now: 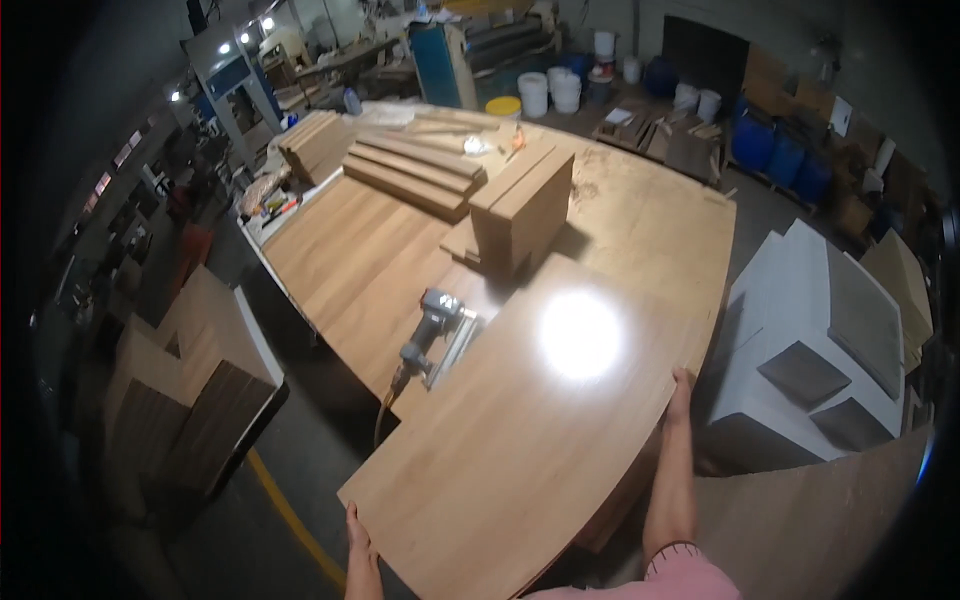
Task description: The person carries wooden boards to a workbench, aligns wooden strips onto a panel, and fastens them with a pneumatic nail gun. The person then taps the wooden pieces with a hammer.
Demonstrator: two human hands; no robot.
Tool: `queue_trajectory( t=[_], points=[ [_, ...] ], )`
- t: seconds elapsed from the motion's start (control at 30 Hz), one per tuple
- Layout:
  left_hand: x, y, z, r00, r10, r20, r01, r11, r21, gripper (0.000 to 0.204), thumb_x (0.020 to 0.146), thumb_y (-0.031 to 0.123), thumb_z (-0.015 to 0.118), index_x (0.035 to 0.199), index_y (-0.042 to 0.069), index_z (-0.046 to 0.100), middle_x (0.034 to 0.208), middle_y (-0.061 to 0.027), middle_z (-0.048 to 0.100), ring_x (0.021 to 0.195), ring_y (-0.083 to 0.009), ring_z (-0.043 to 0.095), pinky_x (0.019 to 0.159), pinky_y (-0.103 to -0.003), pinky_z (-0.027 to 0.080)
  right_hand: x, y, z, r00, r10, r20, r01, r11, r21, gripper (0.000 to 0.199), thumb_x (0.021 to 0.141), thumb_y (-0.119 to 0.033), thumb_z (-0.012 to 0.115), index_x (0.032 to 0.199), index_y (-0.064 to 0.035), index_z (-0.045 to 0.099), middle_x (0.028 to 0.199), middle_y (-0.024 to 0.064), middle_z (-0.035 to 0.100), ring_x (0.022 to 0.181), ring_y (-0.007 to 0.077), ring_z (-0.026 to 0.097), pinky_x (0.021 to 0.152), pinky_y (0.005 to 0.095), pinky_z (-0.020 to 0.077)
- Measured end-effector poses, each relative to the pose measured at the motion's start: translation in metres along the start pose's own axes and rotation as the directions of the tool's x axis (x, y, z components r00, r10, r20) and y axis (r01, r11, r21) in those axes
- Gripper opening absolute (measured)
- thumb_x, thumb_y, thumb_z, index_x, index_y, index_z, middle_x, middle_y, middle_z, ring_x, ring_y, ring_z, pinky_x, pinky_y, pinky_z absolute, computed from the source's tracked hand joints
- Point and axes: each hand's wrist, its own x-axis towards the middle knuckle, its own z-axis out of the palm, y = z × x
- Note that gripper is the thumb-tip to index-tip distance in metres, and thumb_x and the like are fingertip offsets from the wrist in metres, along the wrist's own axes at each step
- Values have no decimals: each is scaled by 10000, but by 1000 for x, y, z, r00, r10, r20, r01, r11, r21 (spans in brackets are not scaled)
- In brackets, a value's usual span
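Observation:
A large light-brown wood panel (500, 440) lies slanted in front of me, its far part over the workbench (650, 220) and its near part reaching past the bench edge toward my body. At the panel's near left corner my left hand (356, 530) grips the edge. My right hand (682, 392) is closed round the right edge, farther up. The fingers under the panel are hidden on both sides. A bright glare covers part of its face. Just left of the panel, a dark nail gun (436, 325) with a hose lies on the bench.
Stacked wood pieces (525, 210) stand beyond the panel, with wooden strips (415, 180) behind them. Cut boards are piled at the left (190, 370). White stacked panels (815, 340) stand close on the right. Buckets (533, 95) and blue drums (755, 140) line the back.

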Motion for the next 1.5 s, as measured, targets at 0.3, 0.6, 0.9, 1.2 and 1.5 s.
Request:
queue_trajectory(
  t=[0.3,0.6,0.9,1.2,1.5],
  points=[
    [-38,1,17,999,36,34,-36,999,-5,677,1046,562,341,1482,51,421,1479,-130,495,1346,-296,487,1105,-425,411,-107,-101,-3,782,-621,56,464,519,-718,593,958,-254,638,1434,49,455,1479,173,470,1396,304,401,1190,418,236],
    [-17,7,-12,979,-8,206,-12,996,94,713,1021,603,375,1501,77,407,1507,-122,462,1335,-304,487,1092,-441,415,-397,43,-27,980,115,-161,-183,836,-517,313,949,-218,684,1200,-58,589,1059,35,616,939,122,556,855,279,474],
    [1,28,-23,911,-204,359,140,971,194,866,957,764,315,1560,143,342,1561,-97,402,1384,-323,428,1115,-517,357,-517,77,22,685,728,23,-697,665,-270,813,975,-496,602,1490,82,352,1506,209,456,1404,279,418,1165,370,320],
    [-19,32,26,855,-176,488,145,984,102,752,1021,655,316,1514,93,405,1513,-91,477,1387,-278,445,1149,-421,358,-483,57,9,853,500,-150,-521,833,-184,652,975,-480,599,1300,84,568,1249,204,655,1117,271,659,976,382,515],
    [8,50,55,904,-408,131,203,678,707,893,917,828,299,1509,169,410,1439,-99,527,1136,-310,620,786,-469,534,-399,-29,2,793,599,-112,-436,429,-791,877,958,-701,447,1283,97,610,1256,231,655,1125,288,639,987,375,480]
  ],
)
